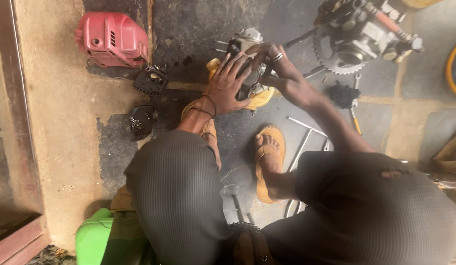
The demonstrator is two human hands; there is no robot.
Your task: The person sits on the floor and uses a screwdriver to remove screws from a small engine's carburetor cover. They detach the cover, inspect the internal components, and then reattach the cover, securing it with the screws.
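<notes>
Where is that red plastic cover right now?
The red plastic cover lies on the floor at the upper left of the head view, just above two small black parts, left of the person's hands.

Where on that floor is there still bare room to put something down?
Bare floor lies along the tan strip left of the red engine cover and two black parts. It is crowded around the small engine under the left hand and right hand, and by the sprocket assembly.
</notes>
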